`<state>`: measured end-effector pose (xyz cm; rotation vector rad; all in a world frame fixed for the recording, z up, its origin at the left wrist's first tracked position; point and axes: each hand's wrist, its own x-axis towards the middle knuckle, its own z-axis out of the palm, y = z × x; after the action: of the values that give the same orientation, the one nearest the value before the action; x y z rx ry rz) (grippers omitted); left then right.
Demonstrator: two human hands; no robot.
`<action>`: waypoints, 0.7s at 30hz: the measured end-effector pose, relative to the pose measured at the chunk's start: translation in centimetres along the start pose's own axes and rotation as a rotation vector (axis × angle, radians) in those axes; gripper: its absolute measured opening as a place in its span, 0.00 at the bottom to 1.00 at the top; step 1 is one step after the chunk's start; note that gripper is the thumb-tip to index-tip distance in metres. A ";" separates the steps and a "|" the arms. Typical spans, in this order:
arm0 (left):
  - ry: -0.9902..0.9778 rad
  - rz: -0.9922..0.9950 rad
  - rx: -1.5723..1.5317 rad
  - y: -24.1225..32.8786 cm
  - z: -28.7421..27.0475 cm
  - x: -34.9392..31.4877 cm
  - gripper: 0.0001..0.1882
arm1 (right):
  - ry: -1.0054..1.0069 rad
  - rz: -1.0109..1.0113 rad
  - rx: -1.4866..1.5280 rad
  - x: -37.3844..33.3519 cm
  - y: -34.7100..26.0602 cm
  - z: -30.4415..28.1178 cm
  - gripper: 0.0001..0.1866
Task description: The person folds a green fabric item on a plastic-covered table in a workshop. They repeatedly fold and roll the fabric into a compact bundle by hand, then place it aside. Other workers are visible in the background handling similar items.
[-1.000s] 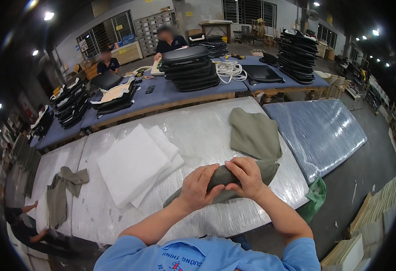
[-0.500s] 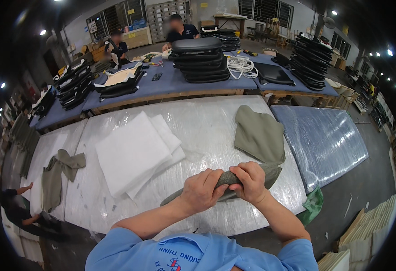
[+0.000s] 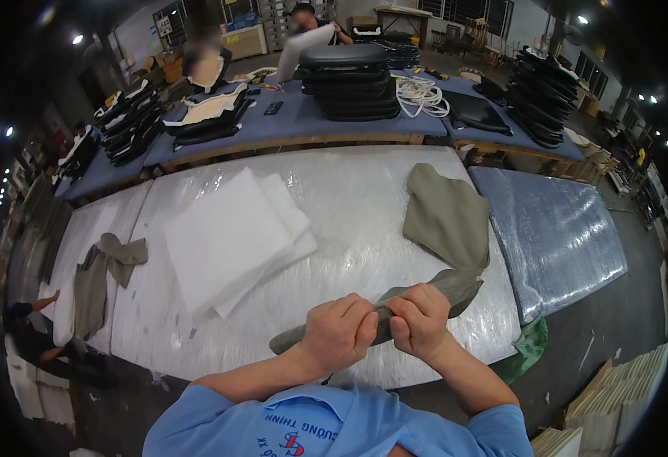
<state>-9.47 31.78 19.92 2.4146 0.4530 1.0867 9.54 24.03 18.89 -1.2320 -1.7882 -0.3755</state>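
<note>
A grey-green piece of fabric (image 3: pixel 460 289) is bunched into a long roll in front of me, low over the plastic-wrapped table (image 3: pixel 364 183). My left hand (image 3: pixel 339 329) is closed round its middle, knuckles up. Close beside it, my right hand (image 3: pixel 421 318) grips the same fabric, and a short stretch runs between the two fists. One end sticks out past my left hand; the wider, looser end lies to the right. Just beyond that end, another grey-green fabric piece (image 3: pixel 447 213) lies spread on the table. White padding sheets (image 3: pixel 231 236) are stacked to the left.
A blue plastic-wrapped panel (image 3: pixel 555 236) adjoins on the right, with green plastic (image 3: pixel 528 350) at its corner. More green fabric (image 3: pixel 94 286) lies far left, near another person (image 3: pixel 33 343). Across the back, a blue table (image 3: pixel 273 133) bears black cushion stacks (image 3: pixel 349 87) and white cord (image 3: pixel 423 97).
The fabric between my fists has gone from a raised, bent fold to a lower, straighter roll. At the back, a person now holds up a pale panel. The whole view has shifted slightly.
</note>
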 end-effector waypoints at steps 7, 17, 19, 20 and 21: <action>0.124 0.080 -0.135 0.6 0.3 -1.4 0.14 | -0.010 0.000 0.064 0.0 -0.3 -0.2 0.13; -0.154 0.066 -0.037 2.1 -0.2 -2.1 0.28 | -0.086 0.082 0.139 -1.0 -1.0 -1.9 0.17; -0.225 0.010 -0.052 2.4 -0.5 -1.6 0.27 | -0.094 0.157 0.245 -1.2 -0.4 -2.3 0.20; -0.260 -0.021 -0.050 2.5 -0.7 -1.3 0.27 | -0.094 0.187 0.300 -1.2 -0.1 -2.4 0.22; -0.295 -0.051 -0.048 2.6 -0.9 -1.0 0.28 | -0.041 0.160 0.271 -1.3 -0.1 -2.6 0.24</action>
<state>-10.54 29.37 21.14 2.4523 0.3813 0.6952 10.83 21.46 19.24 -1.1846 -1.6962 -0.0152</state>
